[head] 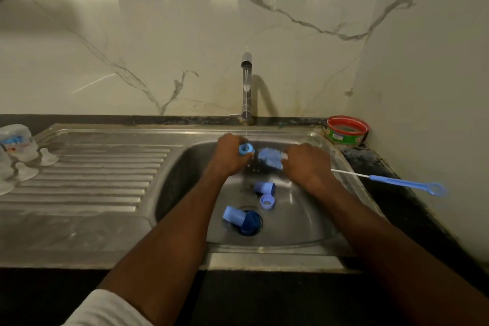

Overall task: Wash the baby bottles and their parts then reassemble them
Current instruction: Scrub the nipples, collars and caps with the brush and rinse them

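Note:
My left hand point(230, 155) grips a blue bottle ring point(246, 149) under the thin stream from the tap point(246, 87). My right hand point(307, 163) holds a blue bottle brush by its wire just behind the bristle head point(270, 158); the blue handle point(407, 184) sticks out to the right over the counter. The bristles sit just right of the ring. In the steel sink point(304, 219) lie a blue cap point(264, 188), a second blue ring point(267, 201) and another blue cap point(234, 215) by the drain. Clear bottles point(17, 143) and teats point(49, 157) stand on the drainboard at left.
A red and green tub point(347, 131) sits on the dark counter at the sink's back right corner. The ribbed steel drainboard point(92, 180) stretches left of the basin. A marble-patterned wall rises behind the tap and along the right side.

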A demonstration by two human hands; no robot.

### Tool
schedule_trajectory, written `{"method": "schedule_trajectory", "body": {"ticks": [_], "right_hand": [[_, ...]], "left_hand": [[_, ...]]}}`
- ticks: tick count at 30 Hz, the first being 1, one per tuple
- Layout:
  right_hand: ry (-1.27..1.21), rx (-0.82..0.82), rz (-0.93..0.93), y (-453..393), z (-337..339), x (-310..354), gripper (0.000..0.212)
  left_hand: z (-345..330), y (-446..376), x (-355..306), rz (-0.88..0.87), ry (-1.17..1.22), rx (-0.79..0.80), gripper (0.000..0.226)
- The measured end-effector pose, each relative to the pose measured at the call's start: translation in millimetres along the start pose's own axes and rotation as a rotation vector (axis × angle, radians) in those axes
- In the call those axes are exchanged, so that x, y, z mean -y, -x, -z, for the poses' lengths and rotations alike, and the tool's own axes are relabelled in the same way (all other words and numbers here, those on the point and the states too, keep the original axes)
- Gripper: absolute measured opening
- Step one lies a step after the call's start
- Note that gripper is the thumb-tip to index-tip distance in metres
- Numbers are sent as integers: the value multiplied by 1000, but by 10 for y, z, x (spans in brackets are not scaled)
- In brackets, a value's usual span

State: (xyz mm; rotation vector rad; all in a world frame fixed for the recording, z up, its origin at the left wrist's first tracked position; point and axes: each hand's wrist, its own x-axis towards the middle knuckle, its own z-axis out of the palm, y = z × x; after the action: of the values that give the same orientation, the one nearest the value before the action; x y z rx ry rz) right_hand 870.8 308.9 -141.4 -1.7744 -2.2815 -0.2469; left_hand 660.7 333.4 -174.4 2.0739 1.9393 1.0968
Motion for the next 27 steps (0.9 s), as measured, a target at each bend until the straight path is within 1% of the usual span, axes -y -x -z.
{"method": "schedule_trajectory", "body": {"ticks": [2,3,4,5,6,7,8,9,10,11,12,14,15,16,18,22,25,27], "right_hand": [[-67,-119,-6,-19,65,-24,23],[-86,-144,-13,-24,83,-28,23],[-80,-126,-8,-22,81,-30,23],[-45,-68,17,-6,48,-21,22],[13,15,40,13,0,-8,23],[59,70,50,29,-29,1,24],[68,83,54,33,-36,9,24],[57,66,44,30,-20,16,25],[48,10,31,13,-3,21,25],[56,-32,20,7,4,29,27],[63,-36,17,4,4,38,29],[113,85,41,26,-10,61,31],[106,135,42,43,-11,65,31],[74,141,49,31,-25,55,29],[13,86,35,27,2,47,26],[42,167,63,61,42,122,27],[-82,80,66,57,136,264,31],[-159,45,94,40,214,433,33]], "left_hand": [[153,18,-96,-49,61,-195,36],[180,28,-85,-70,23,-210,39],[166,58,-39,-76,-58,-161,41],[119,116,39,-54,-160,-52,41],[71,167,132,-2,-243,70,39],[37,200,207,45,-265,134,35],[45,217,246,62,-263,140,33],[71,210,249,62,-197,81,31],[100,171,250,58,-128,-1,30],[125,152,241,59,-90,-32,30],[150,166,211,56,-100,14,31],[114,212,255,112,-202,209,39],[96,231,282,131,-230,228,42],[94,234,304,144,-226,212,41],[99,216,324,154,-140,140,34],[133,309,248,144,-159,184,30],[350,378,237,122,-118,107,24],[585,421,260,89,-128,49,27]]}}
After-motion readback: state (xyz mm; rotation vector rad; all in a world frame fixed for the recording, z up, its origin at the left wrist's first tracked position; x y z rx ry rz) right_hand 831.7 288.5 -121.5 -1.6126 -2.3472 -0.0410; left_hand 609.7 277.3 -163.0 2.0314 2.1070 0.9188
